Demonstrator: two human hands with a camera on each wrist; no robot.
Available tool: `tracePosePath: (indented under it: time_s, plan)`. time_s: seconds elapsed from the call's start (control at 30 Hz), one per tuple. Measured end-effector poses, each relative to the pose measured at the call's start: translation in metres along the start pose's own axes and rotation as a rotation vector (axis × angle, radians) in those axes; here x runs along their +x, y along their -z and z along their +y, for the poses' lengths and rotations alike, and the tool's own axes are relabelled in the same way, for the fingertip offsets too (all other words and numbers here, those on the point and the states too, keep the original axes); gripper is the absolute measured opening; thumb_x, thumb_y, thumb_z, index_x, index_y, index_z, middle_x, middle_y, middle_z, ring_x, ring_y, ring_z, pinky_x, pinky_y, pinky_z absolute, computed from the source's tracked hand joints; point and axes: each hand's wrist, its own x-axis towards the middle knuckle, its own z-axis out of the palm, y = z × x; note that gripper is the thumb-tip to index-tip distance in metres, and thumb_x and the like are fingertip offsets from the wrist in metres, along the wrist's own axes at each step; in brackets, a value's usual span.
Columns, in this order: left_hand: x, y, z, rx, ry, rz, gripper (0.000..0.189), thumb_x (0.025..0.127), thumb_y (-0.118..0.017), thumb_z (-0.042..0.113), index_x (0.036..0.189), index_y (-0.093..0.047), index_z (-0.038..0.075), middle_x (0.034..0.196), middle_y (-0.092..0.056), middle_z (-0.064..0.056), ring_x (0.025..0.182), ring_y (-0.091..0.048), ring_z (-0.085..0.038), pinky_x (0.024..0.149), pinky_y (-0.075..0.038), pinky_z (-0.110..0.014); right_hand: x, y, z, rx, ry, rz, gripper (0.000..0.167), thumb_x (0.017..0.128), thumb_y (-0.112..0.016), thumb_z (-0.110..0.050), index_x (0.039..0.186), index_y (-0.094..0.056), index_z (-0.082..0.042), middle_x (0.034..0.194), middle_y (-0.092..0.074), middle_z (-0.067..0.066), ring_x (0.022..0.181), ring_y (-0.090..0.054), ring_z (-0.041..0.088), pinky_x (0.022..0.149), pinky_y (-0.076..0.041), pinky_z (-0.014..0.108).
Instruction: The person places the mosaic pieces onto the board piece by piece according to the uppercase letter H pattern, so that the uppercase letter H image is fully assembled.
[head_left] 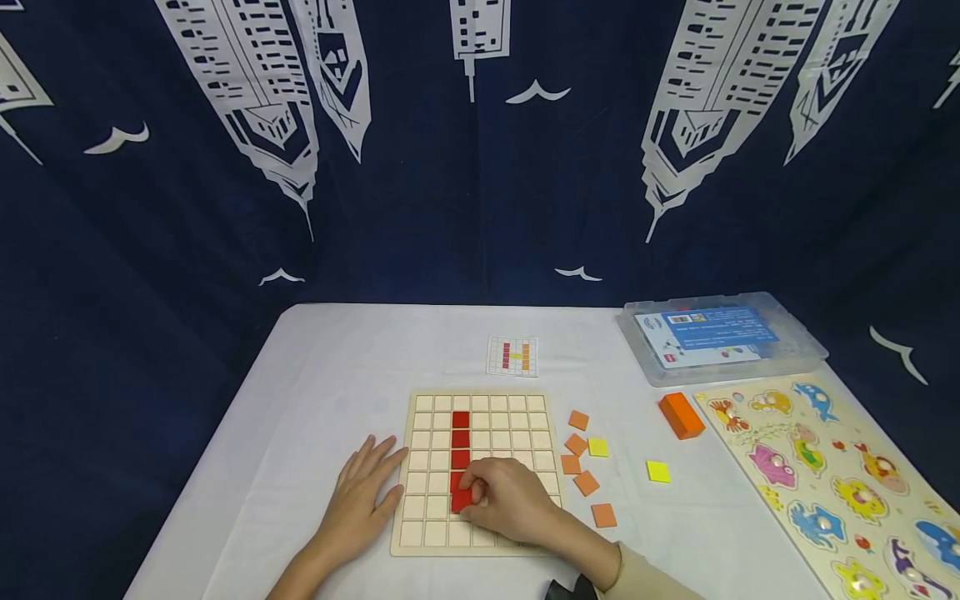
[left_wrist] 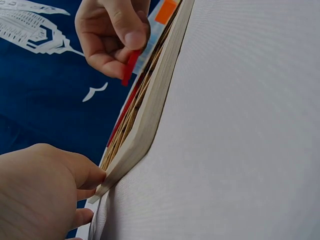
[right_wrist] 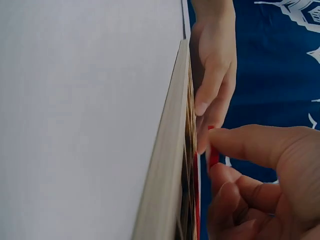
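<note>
The grid board looks like matt wood, the case translucent plastic, the backdrop cloth.

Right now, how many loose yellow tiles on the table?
2: one yellow tile beside the orange tiles, right of the grid board; another yellow tile farther right, toward the animal puzzle. The right hand could hide more.

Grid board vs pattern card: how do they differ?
Size: the grid board is much larger than the pattern card.
Colors: the card's pattern is red, yellow and orange; the board shows only red tiles, though the right hand hides part of it.
Build: the board has a thick edge in the wrist views; the card looks thin and printed.
Shared: both are gridded, with a red column.
</note>
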Motion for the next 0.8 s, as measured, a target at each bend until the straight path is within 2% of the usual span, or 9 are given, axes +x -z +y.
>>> tracePosePath:
  time_s: [0.17, 0.47, 0.63, 0.8]
  plan:
    - [0.0, 0.0, 0.0, -0.002, 0.003, -0.008, 0.049, 0.09, -0.064, 0.011, 0.138, -0.055, 0.008, 0.152, -0.043, -0.013, 0.148, -0.022, -0.039, 0.117, -0.013, -0.06, 0.001, -0.005, 0.001, -0.032, -0.011, -0.027, 0.018, 0.073, -0.081, -0.013, 0.083, -0.066, -0.015, 0.065, -0.054, -0.014, 0.058, -0.043, -0.005, 0.055, -0.038, 0.014]
    - [0.0, 0.0, 0.001, 0.008, -0.031, 0.019, 0.049, 0.09, -0.063, 0.011, 0.138, -0.055, 0.009, 0.151, -0.044, -0.013, 0.146, -0.024, -0.041, 0.116, -0.015, -0.062, 0.0, -0.005, 0.002, -0.026, -0.007, -0.042, 0.019, 0.072, -0.081, -0.013, 0.083, -0.066, -0.015, 0.065, -0.054, -0.015, 0.057, -0.043, -0.005, 0.056, -0.039, 0.015]
    - [0.0, 0.0, 0.002, 0.017, -0.027, 0.013, 0.048, 0.091, -0.063, 0.011, 0.138, -0.055, 0.009, 0.151, -0.043, -0.014, 0.146, -0.024, -0.042, 0.116, -0.015, -0.063, -0.005, 0.008, 0.007, 0.029, -0.011, -0.03, 0.019, 0.074, -0.082, -0.013, 0.086, -0.067, -0.014, 0.068, -0.056, -0.016, 0.055, -0.043, -0.006, 0.055, -0.039, 0.014]
    - [0.001, 0.001, 0.001, 0.023, -0.021, 0.008, 0.048, 0.091, -0.062, 0.011, 0.138, -0.054, 0.008, 0.151, -0.043, -0.015, 0.146, -0.023, -0.042, 0.116, -0.015, -0.063, -0.018, 0.032, 0.023, 0.066, -0.014, 0.042, 0.021, 0.075, -0.081, -0.01, 0.091, -0.067, -0.011, 0.071, -0.055, -0.013, 0.057, -0.042, -0.004, 0.054, -0.041, 0.016]
